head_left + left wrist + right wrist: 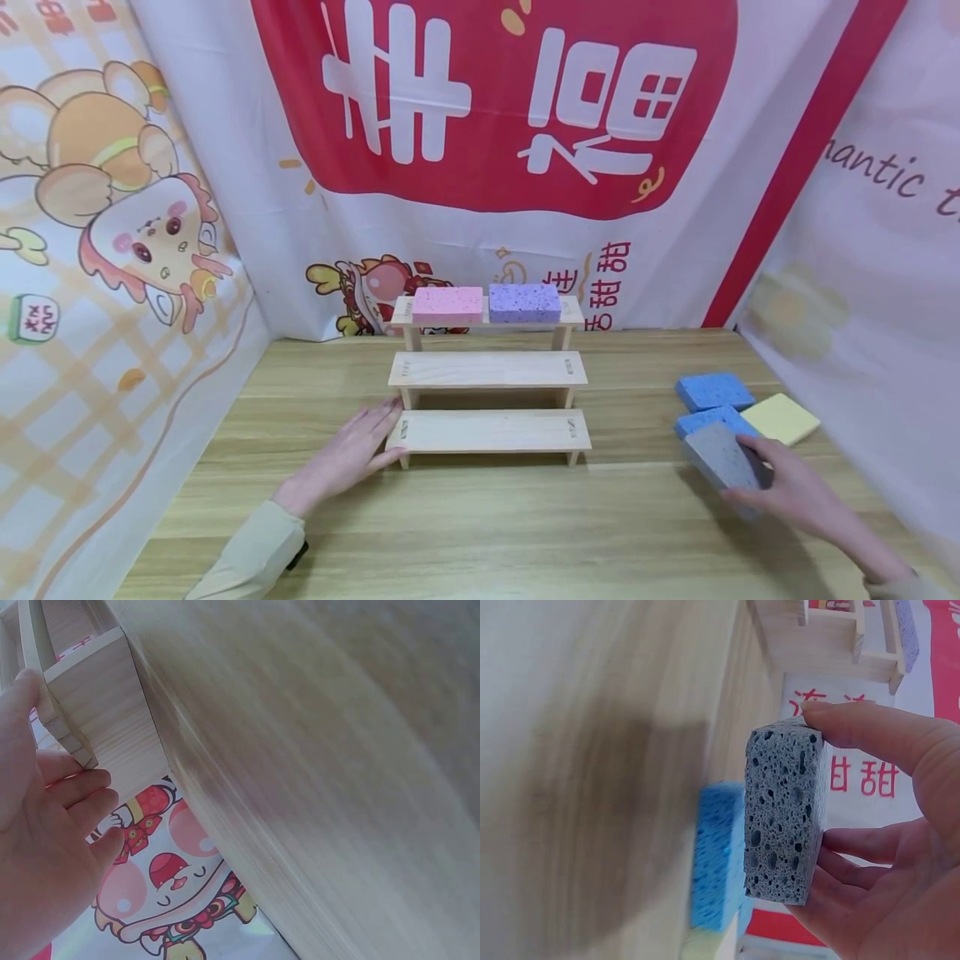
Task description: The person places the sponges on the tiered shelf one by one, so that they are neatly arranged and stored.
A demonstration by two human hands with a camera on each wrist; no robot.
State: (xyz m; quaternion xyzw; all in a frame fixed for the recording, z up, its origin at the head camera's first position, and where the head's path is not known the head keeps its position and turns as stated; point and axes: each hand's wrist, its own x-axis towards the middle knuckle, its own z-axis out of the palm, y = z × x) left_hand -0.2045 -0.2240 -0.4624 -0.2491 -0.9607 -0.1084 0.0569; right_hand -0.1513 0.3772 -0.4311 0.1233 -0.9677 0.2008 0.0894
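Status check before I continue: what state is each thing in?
Gray sponge: held in right hand, off the table
Two blue sponges: on the table
Yellow sponge: on the table
Pink sponge: on top tier, left
Purple sponge: on top tier, right
Wooden rack: upright, left hand gripping its bottom tier

Wood-grain tabletop (510, 533); white rear cloth (675, 250), red patch (495, 108); cartoon-printed left cloth (112, 275); pale lettered right cloth (862, 250).

Pale wood-grain table (480, 533) here, boxed in by printed sheets (900, 275): cartoon critters (150, 242) to my left, huge red patch (495, 125) behind, "mantic" lettering (873, 169) on the right.
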